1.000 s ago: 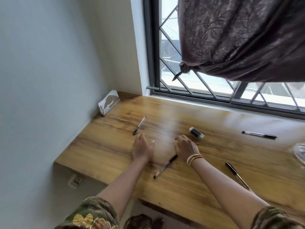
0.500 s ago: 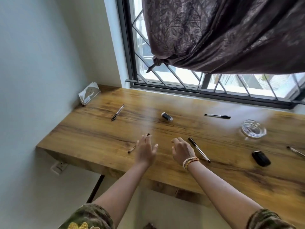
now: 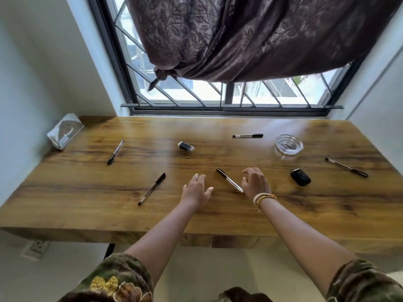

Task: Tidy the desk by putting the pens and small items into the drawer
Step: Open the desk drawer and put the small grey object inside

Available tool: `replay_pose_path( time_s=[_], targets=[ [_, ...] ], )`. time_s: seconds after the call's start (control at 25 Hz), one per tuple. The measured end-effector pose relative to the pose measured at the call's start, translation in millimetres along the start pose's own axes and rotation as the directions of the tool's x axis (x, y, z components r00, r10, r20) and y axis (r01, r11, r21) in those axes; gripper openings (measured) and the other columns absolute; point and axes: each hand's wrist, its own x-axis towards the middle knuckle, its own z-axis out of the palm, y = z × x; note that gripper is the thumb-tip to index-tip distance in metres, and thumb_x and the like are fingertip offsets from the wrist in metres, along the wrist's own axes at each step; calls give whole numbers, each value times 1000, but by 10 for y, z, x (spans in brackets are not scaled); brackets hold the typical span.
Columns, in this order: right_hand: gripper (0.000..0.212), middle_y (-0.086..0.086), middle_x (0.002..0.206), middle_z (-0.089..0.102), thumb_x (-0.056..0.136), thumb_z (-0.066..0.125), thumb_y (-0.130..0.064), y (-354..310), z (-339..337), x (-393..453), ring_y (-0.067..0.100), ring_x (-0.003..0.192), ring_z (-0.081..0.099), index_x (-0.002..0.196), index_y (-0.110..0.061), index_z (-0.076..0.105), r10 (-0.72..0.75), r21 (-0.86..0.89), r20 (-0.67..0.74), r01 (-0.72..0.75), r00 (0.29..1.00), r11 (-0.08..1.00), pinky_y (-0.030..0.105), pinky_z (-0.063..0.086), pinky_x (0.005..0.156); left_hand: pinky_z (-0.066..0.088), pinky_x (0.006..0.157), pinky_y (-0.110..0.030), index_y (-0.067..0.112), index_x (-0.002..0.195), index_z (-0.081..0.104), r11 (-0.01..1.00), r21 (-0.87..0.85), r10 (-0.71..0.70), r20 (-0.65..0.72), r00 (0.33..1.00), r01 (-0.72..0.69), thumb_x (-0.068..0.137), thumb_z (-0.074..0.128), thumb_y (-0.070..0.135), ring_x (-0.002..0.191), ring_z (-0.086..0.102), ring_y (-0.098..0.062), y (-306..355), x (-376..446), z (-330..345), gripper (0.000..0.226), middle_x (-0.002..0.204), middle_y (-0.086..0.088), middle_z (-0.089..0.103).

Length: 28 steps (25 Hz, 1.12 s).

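**Both hands empty, pens all over the desk**

While both hands hover over the brown wooden desktop [image 3: 218,216], neither holds anything: left hand [image 3: 195,191] spread loose, right hand [image 3: 255,182] slightly curled. Black-capped clear pen [image 3: 229,180] lies between them, its tip just beside the right hand. Another black-capped pen [image 3: 152,189] lies left of the left hand. Small black oval gadget [image 3: 300,177] sits right of the right hand. No drawer is visible.

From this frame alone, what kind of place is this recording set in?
Most likely a room in a home, at a wooden desk built under a barred window. A knotted curtain hangs above, a wall socket sits below, and pens lie scattered, such as one between the hands.
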Motion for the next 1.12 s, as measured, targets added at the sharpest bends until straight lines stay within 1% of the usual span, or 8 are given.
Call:
replay_pose_path(
  time_s=[0.16, 0.32, 0.44, 0.56, 0.68, 0.84, 0.92, 1.12],
  targets=[
    [27, 12, 113, 65, 84, 56, -5, 322, -109, 41, 28, 104, 62, 108, -8, 66, 62, 27, -35, -61, 997, 998, 33, 50, 87, 8, 117, -58, 18, 151, 26, 996, 80, -59, 103, 993, 51, 96, 48, 46, 150, 5, -25, 149, 185, 87, 66, 162, -11, 9],
    [25, 9, 110, 65, 84, 56, -6, 652, -155, 131, 26, 102, 62, 107, -8, 66, 65, 39, -20, -64, 998, 997, 34, 52, 86, 4, 116, -60, 17, 150, 26, 995, 65, -87, 76, 993, 82, 96, 47, 47, 150, 1, -27, 329, 319, 201, 66, 163, -12, 6],
    [21, 8, 106, 66, 85, 58, -7, 764, -152, 122, 25, 99, 63, 104, -8, 67, 24, 35, -6, -23, 1000, 999, 33, 53, 86, 0, 117, -59, 19, 154, 14, 988, 128, -91, 62, 994, 83, 96, 42, 50, 150, -7, -25, 324, 285, 291, 72, 163, -8, -4],
    [26, 9, 116, 65, 85, 59, -10, 806, -74, -44, 25, 111, 59, 110, -8, 66, -41, -2, -35, 41, 999, 999, 32, 48, 98, -7, 119, -52, 23, 155, -2, 978, 207, -48, 35, 998, 40, 98, 27, 55, 149, -16, -20, 214, 151, 417, 72, 162, -1, -14],
    [40, 14, 131, 59, 83, 61, -11, 775, 67, -321, 28, 123, 54, 123, -6, 61, -67, -71, -57, 63, 996, 995, 39, 43, 106, -3, 120, -51, 21, 155, 4, 970, 244, 13, -90, 996, 9, 98, 23, 54, 150, -9, -19, 176, -120, 596, 69, 164, -1, -5],
    [26, 7, 102, 63, 74, 57, -6, 637, 102, -853, 24, 97, 59, 98, -11, 66, 78, 66, -264, -63, 961, 996, 33, 49, 90, 2, 120, -50, 17, 154, 18, 958, 275, 119, -123, 985, -81, 91, 25, 59, 151, 3, -23, 146, -345, 720, 77, 163, -7, 8],
    [14, 2, 83, 54, 69, 55, -4, 541, 119, -1258, 20, 80, 51, 80, -13, 56, 185, 157, -334, -139, 924, 978, 30, 44, 76, 2, 119, -50, 16, 154, 19, 947, 295, 162, -103, 981, -125, 86, 18, 63, 151, 4, -24, 110, -392, 740, 82, 163, -7, 9],
    [15, -1, 60, 45, 66, 52, 0, 424, 276, -1724, 16, 54, 40, 63, -12, 44, 453, 434, -317, -298, 833, 850, 22, 31, 51, 4, 120, -50, 16, 154, 18, 932, 328, 197, -94, 976, -156, 91, 28, 60, 150, 5, -24, 99, -471, 754, 77, 163, -8, 10]
  ],
)
